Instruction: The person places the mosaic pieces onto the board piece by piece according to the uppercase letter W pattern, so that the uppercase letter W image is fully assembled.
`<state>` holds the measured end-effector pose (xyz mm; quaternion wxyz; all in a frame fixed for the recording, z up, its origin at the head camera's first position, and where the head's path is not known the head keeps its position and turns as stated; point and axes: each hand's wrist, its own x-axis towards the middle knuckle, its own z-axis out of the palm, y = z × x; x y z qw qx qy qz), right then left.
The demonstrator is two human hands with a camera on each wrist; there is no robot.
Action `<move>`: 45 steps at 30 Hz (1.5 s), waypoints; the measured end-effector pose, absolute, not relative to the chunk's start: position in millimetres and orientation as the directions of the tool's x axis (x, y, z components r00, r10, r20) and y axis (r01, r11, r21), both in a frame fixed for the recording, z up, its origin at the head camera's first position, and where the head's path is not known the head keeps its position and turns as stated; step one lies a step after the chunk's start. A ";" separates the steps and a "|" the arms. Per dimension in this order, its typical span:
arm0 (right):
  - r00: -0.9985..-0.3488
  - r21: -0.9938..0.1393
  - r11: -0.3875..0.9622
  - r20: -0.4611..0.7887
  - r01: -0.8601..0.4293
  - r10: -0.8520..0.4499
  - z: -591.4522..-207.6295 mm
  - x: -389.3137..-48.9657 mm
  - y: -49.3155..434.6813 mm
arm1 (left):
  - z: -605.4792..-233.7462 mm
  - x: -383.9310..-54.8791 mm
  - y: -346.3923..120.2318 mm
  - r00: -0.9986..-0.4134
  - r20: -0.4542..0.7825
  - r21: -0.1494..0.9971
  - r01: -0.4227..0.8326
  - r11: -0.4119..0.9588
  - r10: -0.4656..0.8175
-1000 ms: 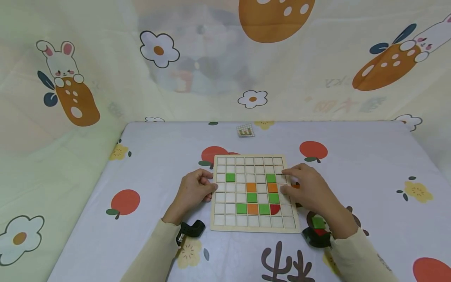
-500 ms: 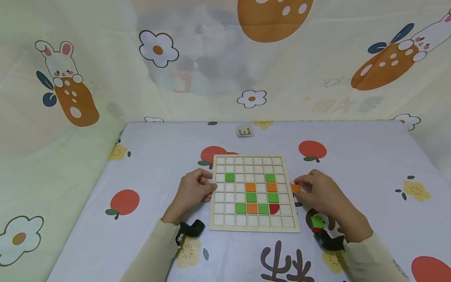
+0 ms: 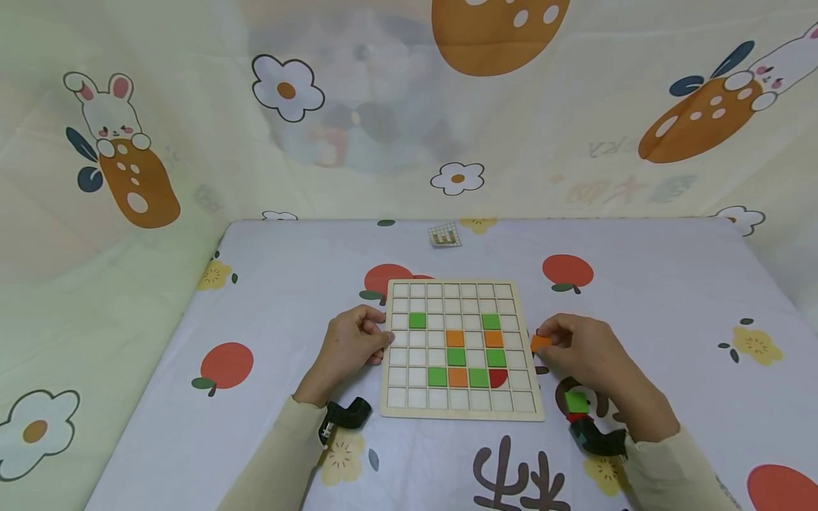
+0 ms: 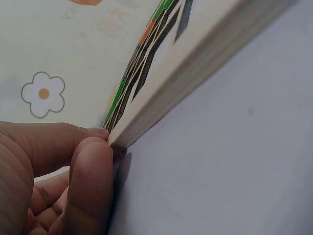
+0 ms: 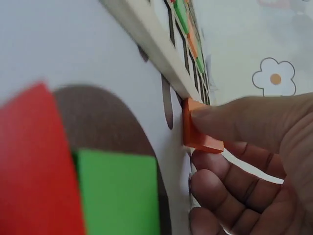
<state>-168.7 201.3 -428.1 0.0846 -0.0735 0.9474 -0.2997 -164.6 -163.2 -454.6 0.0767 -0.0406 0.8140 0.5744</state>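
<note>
A wooden grid board lies mid-table, with several green and orange square tiles and one red rounded piece in its cells. At its left edge, my left hand grips the rim; the left wrist view shows thumb and forefinger meeting at the wooden edge. Just off the board's right side, my right hand pinches an orange square tile between thumb and fingers. The tile is tilted, close to the board's side, its face partly covered by the thumb.
Right of the board, a green tile lies beside a red piece, close to the right wrist's black camera. A small grid-patterned card lies near the far edge of the table, before a printed cloth backdrop.
My right hand has drawn back from over the board's right edge to the orange tile beside it, and now pinches it, tilted. The left hand has stayed at the board's edge.
</note>
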 end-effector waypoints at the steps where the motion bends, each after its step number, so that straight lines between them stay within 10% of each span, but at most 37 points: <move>1: -0.976 -0.594 0.800 -0.115 -0.081 -0.184 -428.0 -167.9 201.4 | -454.9 -164.7 -163.3 -0.985 -0.172 0.928 -0.155 0.338 0.021; 45: -0.977 -0.631 0.752 0.044 -0.190 -0.210 -420.0 -163.2 179.4 | -456.3 -165.7 -163.4 -0.983 -0.182 0.924 -0.166 0.343 0.015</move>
